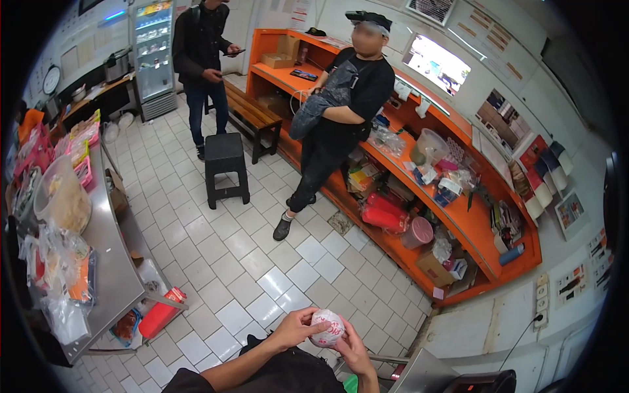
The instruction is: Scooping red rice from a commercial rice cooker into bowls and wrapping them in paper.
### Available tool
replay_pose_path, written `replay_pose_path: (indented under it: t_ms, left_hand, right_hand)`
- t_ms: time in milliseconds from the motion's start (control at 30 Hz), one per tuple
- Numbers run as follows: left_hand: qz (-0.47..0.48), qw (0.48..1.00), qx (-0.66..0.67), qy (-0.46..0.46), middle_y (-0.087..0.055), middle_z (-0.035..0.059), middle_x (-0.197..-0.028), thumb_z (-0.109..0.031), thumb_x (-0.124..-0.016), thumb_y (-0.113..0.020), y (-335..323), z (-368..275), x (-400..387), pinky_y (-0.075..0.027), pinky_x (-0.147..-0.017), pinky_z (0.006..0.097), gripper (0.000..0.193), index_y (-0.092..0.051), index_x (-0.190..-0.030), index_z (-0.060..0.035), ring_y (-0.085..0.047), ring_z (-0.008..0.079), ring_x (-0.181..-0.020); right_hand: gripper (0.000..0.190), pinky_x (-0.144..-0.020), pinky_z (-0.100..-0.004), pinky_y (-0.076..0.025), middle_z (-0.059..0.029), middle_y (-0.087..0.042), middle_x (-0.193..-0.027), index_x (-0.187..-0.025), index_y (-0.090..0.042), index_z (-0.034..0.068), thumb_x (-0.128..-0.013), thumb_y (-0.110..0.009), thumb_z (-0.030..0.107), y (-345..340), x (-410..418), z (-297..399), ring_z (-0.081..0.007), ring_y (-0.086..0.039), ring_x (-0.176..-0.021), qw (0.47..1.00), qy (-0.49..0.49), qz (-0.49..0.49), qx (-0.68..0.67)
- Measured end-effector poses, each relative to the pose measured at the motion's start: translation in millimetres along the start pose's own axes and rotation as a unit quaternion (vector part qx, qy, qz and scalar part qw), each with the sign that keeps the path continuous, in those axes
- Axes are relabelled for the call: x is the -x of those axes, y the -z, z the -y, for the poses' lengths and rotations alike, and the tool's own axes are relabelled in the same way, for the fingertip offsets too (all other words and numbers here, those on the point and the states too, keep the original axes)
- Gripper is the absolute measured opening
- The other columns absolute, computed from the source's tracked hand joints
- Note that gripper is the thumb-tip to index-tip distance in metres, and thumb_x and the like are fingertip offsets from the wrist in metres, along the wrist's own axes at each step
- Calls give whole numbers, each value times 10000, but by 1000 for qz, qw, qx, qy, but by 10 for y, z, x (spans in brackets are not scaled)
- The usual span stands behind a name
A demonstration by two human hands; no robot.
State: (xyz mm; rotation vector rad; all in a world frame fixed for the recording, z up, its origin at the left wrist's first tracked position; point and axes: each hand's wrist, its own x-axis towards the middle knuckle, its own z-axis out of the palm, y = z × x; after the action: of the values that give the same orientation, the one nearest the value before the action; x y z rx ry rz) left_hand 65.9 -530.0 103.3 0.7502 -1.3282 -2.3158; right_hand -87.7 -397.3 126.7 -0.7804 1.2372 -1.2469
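Observation:
A round bundle wrapped in white paper with red printing (326, 328) is held up in front of my body, low in the view. My left hand (297, 328) grips its left side, the thumb lying across the paper. From the right, my right hand (355, 348) closes on it with the fingers along its edge. What the paper wraps is hidden. Below the hands is the dark cloth (290, 371) of my clothing.
A steel table (115, 245) with plastic bags and tubs stands left. An orange counter (471, 236) runs along the right, a person in an apron (329, 93) leaning there. Another person (201, 59) stands behind a black stool (224, 152) and a wooden bench (250, 110).

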Motion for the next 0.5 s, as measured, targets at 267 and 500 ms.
replay_pose_path:
  t_ms: [267,500]
  left_hand:
    - [38,999,-34,-18,-680,60,-1049,-245,-855,-748,-118,31,-38,-503,-792,265,466,-584,-1234,-30,-625,124,-940]
    - [55,971,-226,-51,-637,62,-1141,-353,-878,-703,-2,67,34,-491,-851,306,489,-587,-1303,-140,-589,151,-1014]
  right_hand:
    - [639,-867,-284,-521,-127,-586,-1182,-1351,-394,-39,-844,-747,124,-18,30,41,-169,-614,-1037,993,12,-105,56]
    - [569,-806,-264,-532,-82,-639,-1048,-1225,-516,-51,-775,-812,133,9,44,-200,-128,-638,-908,989,-33,-141,31]
